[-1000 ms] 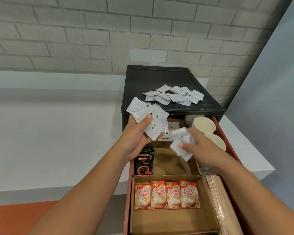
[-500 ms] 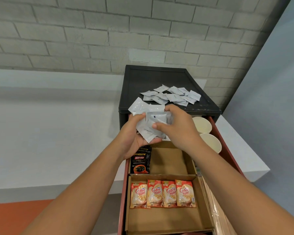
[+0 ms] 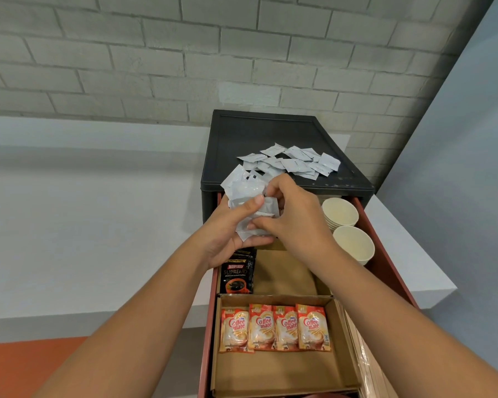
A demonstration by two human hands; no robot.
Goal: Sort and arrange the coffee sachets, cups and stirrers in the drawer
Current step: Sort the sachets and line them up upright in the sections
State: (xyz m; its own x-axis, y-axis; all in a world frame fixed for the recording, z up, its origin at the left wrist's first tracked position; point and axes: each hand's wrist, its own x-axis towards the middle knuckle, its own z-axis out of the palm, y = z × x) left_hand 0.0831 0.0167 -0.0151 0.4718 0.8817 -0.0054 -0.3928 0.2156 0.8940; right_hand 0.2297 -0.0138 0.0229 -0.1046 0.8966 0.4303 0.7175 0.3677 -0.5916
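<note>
My left hand (image 3: 227, 234) holds a bunch of white sachets (image 3: 243, 191) above the back of the open red drawer (image 3: 385, 254). My right hand (image 3: 296, 222) pinches the same bunch from the right. More white sachets (image 3: 292, 162) lie scattered on the black cabinet top (image 3: 259, 133). In the drawer, black Kopiko sachets (image 3: 237, 275) stand at the left. Several orange Coffee mate sachets (image 3: 273, 327) stand in a row in a cardboard box (image 3: 273, 374). Two stacks of paper cups (image 3: 347, 225) sit at the right. Wooden stirrers (image 3: 368, 360) lie along the drawer's right side.
A white ledge (image 3: 84, 225) runs to the left of the cabinet and a white step (image 3: 408, 254) to its right. A grey brick wall (image 3: 213, 53) stands behind. A second cardboard compartment (image 3: 285, 274) lies beside the Kopiko sachets.
My right hand rose from over the drawer with a few white sachets and joined the bunch in my left hand. Both hands now hold the sachets together.
</note>
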